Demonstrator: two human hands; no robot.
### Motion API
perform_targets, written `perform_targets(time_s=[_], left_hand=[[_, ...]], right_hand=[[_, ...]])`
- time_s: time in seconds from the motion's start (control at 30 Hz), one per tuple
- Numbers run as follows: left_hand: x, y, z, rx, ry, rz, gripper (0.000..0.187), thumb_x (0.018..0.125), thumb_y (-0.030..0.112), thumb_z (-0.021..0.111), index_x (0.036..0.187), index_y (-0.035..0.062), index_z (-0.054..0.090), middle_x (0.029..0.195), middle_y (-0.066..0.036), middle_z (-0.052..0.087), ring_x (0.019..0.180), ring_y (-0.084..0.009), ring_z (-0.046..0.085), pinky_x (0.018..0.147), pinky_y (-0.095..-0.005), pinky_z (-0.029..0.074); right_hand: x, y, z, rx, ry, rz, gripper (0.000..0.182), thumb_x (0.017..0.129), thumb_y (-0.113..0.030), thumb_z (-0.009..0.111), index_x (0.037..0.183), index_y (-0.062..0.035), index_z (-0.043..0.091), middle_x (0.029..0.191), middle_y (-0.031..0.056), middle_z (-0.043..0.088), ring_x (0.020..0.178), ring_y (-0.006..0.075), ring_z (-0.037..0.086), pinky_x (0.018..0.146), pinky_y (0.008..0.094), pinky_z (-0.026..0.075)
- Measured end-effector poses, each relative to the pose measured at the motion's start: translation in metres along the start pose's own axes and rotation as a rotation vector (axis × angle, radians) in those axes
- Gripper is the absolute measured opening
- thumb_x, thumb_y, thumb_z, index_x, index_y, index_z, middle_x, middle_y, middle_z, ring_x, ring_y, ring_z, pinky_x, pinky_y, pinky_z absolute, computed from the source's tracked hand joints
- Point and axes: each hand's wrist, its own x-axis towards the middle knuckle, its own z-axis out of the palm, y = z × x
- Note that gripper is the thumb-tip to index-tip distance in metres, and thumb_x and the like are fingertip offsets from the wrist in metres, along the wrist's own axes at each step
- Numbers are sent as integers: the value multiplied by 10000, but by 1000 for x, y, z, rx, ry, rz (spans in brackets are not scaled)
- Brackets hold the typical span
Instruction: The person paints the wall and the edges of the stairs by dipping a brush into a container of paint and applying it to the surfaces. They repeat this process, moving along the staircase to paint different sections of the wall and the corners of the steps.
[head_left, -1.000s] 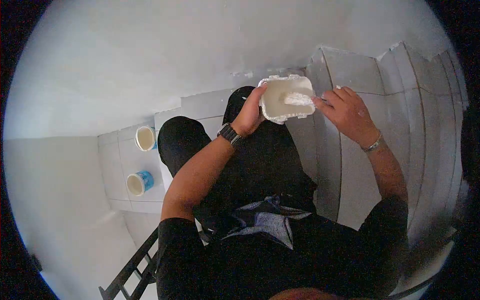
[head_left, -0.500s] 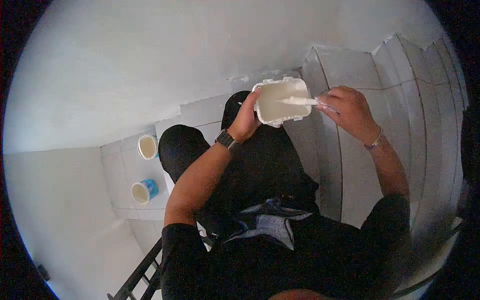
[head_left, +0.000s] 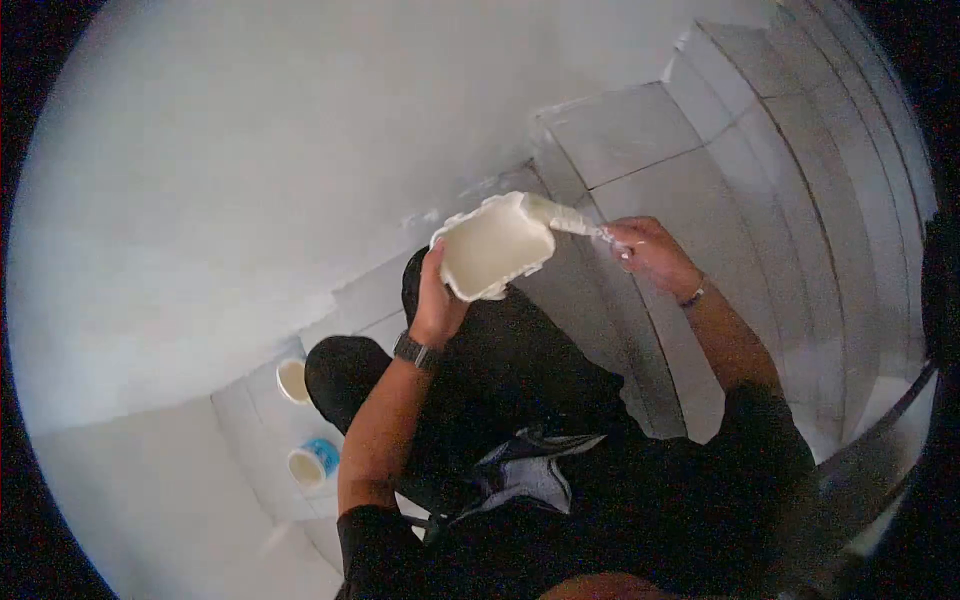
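Note:
A white paint container [head_left: 497, 250], coated thickly round its rim, is tilted above my knees. My left hand [head_left: 437, 301] grips its near-left side, thumb over the rim. In my right hand [head_left: 645, 250] is a paintbrush [head_left: 568, 219], its handle smeared with white. The brush head meets the container's upper right rim. Pale liquid or a pale coating fills the inside of the container; which of the two is hard to tell.
Grey tiled stairs [head_left: 640, 130] climb to the right beside a white wall [head_left: 250, 180]. On the lower landing at left are a white tub [head_left: 292, 381] and a blue-and-white tub [head_left: 321, 457]. A dark railing [head_left: 900, 405] runs at lower right.
The brush has moved from inside the container to its right rim. The view has turned, and container and hands now appear lower and farther left.

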Motion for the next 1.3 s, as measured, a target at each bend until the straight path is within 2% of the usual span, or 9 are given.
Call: perform_targets(time_s=[0.2,0.63,0.7,0.73,0.8,0.9,1.1,1.23,1.3], left_hand=[[-6,5,13,80,6,24,588,950,463,262,1305,11,389,1231,-164,524,1005,-293,604,679,-409,560],[11,-1,25,84,58,-3,586,944,459,261,1306,16,392,1233,-160,525,1064,-305,573,763,-430,546],[9,0,26,74,44,-15,600,939,474,270,1304,14,392,1228,-163,528,1058,-310,575,739,-454,548],[9,0,25,75,48,-21,600,939,474,270,1304,14,392,1228,-163,528,1058,-310,575,739,-454,548],[10,-1,25,68,84,-10,614,931,488,281,1303,12,391,1221,-167,531,1045,-315,582,719,-468,552],[9,2,33,175,91,31,618,930,492,282,1301,10,391,1216,-170,533,1032,-317,589,718,-465,555],[7,-1,31,97,76,27,619,929,494,277,1310,18,385,1221,-165,532,1039,-311,586,705,-458,555],[8,-1,24,127,70,15,619,930,494,273,1319,24,378,1230,-162,528,1051,-312,581,705,-453,555],[8,-3,23,72,77,-4,617,931,495,269,1319,28,378,1233,-160,527,1055,-313,579,711,-450,555]], right_hand=[[28,-13,-62,-28,414,-290,237,871,-291,590,861,-57,632,660,-35,517,532,52,424,465,218,335],[118,-37,-164,-246,535,-198,225,855,-307,603,806,-90,638,615,-56,452,490,46,357,438,214,294],[140,-32,-179,-624,447,-449,233,860,-268,573,769,-62,633,569,-36,477,442,88,401,423,262,338],[135,-40,-171,-621,446,-442,233,860,-268,573,769,-62,633,569,-36,477,442,88,401,423,262,338],[123,-65,-158,-22,472,-423,226,860,-273,586,798,-64,646,585,-41,495,456,79,410,421,247,326],[96,-78,-154,48,521,-437,242,858,-293,597,793,-67,654,613,-43,522,472,69,420,426,230,320],[86,-54,-145,-195,550,-205,250,852,-294,632,864,-47,664,612,-37,478,484,50,381,426,216,305],[106,-44,-142,-146,526,-199,254,847,-288,632,887,-40,674,591,-38,478,482,56,397,430,231,313],[126,-46,-147,-368,518,-233,246,850,-260,625,929,-32,676,624,-41,481,496,58,390,446,223,311]])
